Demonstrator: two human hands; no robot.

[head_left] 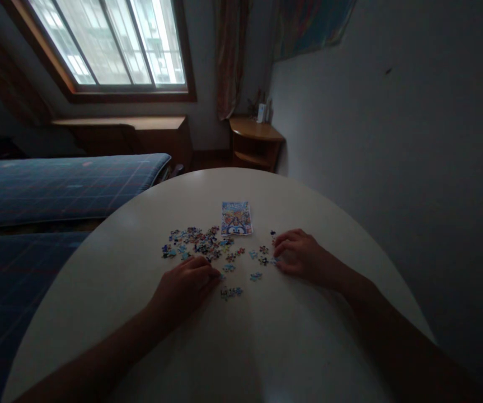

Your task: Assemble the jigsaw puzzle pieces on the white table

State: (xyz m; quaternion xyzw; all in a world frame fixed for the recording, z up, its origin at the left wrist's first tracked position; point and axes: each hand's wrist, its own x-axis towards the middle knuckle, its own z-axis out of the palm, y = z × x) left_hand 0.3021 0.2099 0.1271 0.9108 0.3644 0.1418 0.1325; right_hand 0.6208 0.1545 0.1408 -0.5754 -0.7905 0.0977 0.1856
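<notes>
Colourful rectangular paper sheet (236,219): on the round white bench (308,341)
Left hand (193,274): grip bunched, pinch unclear; small pale-blue jigsaw piece (222,277) by its fingertips, sheet's near side, long axis indistinct
Right hand (298,252): right of sheet, fingers curled, hold unclear
Loose multicoloured jigsaw heap (201,240): left of sheet, beyond left hand

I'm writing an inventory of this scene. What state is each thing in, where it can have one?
Puzzle pieces: mostly loose, heaped and scattered.
Nearest cluster: close together; joining unclear.
Printed sheet: flat, picture side up.
Left hand: lowered by the pieces, grip unclear.
Right hand: curled beside pieces, grip unclear.
Window: daylit; open or shut unclear.
Curtains: drawn back beside the window.
</notes>
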